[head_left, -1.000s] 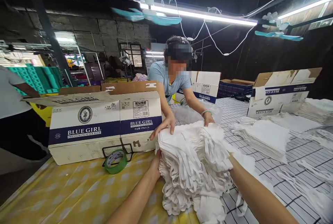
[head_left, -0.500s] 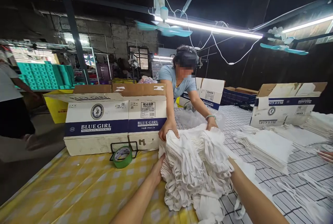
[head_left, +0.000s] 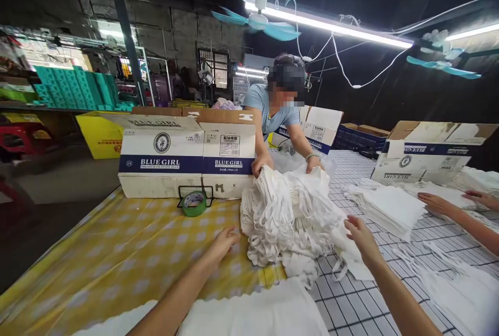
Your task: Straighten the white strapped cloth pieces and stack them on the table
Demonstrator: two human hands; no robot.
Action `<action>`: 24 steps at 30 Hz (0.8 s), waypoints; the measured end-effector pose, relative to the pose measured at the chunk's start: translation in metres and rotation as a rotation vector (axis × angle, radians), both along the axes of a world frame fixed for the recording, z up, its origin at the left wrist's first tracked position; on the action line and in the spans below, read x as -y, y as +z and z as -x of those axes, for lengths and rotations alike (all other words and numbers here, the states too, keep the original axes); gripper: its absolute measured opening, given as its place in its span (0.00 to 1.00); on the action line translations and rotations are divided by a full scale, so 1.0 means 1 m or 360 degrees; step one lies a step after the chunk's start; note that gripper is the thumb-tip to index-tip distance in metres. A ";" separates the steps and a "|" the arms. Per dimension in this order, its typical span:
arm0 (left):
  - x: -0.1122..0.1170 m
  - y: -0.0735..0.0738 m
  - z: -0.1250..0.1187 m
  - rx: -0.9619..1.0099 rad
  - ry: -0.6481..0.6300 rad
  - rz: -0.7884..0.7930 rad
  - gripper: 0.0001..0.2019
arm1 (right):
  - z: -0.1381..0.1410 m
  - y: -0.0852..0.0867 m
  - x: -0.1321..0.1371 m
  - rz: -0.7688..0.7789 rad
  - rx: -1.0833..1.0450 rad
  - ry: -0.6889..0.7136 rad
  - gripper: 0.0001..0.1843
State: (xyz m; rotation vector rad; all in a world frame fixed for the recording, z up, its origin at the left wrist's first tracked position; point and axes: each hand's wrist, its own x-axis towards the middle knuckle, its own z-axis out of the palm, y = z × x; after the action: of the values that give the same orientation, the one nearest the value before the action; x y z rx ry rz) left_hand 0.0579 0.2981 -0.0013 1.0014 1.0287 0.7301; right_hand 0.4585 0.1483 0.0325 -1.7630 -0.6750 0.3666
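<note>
A tall pile of white cloth bags (head_left: 290,216) with looped handles stands in the middle of the table. My left hand (head_left: 224,240) hovers just left of the pile's base, fingers loosely apart, holding nothing. My right hand (head_left: 358,232) is at the pile's right side, fingers spread, touching or nearly touching the loose cloth there. A co-worker across the table grips the pile's far top edge with both hands (head_left: 262,163). More white cloth (head_left: 253,315) lies at the near edge under my arms.
A Blue Girl carton (head_left: 187,156) stands open on the yellow checked cloth (head_left: 128,253), with a green tape roll (head_left: 194,203) in front. Stacks of white bags (head_left: 384,208) and another carton (head_left: 424,154) are at the right, where another person's hands (head_left: 438,203) reach in.
Both my hands have come off the pile and drawn back toward me. The co-worker has pulled the pile a little away. Another person's hands have come in at the right.
</note>
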 end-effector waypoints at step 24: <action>0.224 0.004 0.082 -0.1400 -0.0183 -0.1196 0.18 | 0.220 -0.017 0.119 0.0679 0.0872 0.1245 0.14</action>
State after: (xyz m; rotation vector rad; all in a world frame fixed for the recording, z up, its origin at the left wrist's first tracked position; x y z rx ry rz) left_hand -0.0243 0.0737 0.0029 2.1313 1.4521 0.5801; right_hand 0.2380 0.0288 0.0160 -1.9513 -1.8028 0.5872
